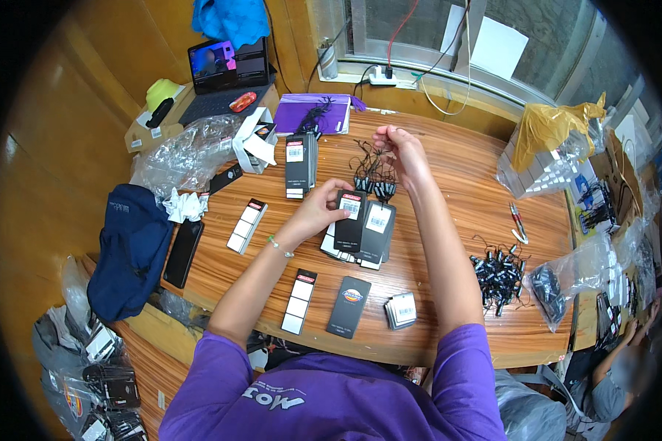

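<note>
My left hand (320, 214) is closed on a dark hang tag (350, 234) with a red-and-white strip at its top and a barcode sticker. That tag lies over a loose pile of similar grey tags (379, 237). Higher up, my right hand (403, 149) is raised with thumb and forefinger pinched together; whatever is between them is too small to make out. Just left of it are thin black tag strings (374, 173), looped and bunched above the pile. A stack of strung tags (297, 165) stands beyond my left hand.
Nearer me lie a label strip (299, 303), a grey tag (349, 307) and small barcode cards (401, 311). To the right are a heap of black strings (499, 275) and snips (518, 223). A phone (184, 253), purple notebook (312, 115) and laptop (228, 73) sit left and back.
</note>
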A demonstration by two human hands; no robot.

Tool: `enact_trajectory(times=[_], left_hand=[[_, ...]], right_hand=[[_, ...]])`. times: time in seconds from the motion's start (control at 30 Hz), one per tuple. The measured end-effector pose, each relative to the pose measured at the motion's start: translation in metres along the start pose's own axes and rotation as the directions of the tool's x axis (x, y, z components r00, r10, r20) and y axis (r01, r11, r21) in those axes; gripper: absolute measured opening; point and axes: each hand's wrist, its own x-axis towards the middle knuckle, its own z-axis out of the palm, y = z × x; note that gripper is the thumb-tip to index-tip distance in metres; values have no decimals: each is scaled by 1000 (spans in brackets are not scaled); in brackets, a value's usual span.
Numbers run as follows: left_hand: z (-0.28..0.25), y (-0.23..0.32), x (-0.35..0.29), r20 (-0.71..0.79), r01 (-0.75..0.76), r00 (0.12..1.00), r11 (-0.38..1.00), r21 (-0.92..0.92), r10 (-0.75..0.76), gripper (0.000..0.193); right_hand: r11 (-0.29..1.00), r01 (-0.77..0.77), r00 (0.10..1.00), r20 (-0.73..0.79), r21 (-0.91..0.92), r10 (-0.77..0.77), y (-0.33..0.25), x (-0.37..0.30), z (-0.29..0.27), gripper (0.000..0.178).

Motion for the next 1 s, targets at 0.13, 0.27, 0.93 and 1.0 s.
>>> enact_trajectory(times=[0.13, 0.27, 0.93, 1.0], left_hand=[[5, 5, 2, -89, 26, 996, 829, 558, 28, 48], [12, 9, -12, -140, -4, 976, 651, 759, 168, 60], [57, 19, -114, 224, -210, 974, 445, 871, 20, 63], [56, 15, -111, 234, -230, 971, 445, 866, 47, 62]], right_hand=[[957, 26, 999, 50, -290, -12, 6, 30, -1, 24], [915, 4, 999, 36, -404, 11, 31, 53, -4, 21], [561, 231, 893, 402, -795, 202, -3, -157, -36, 26], [435, 203, 941, 298, -877, 162, -2, -191, -43, 26]])
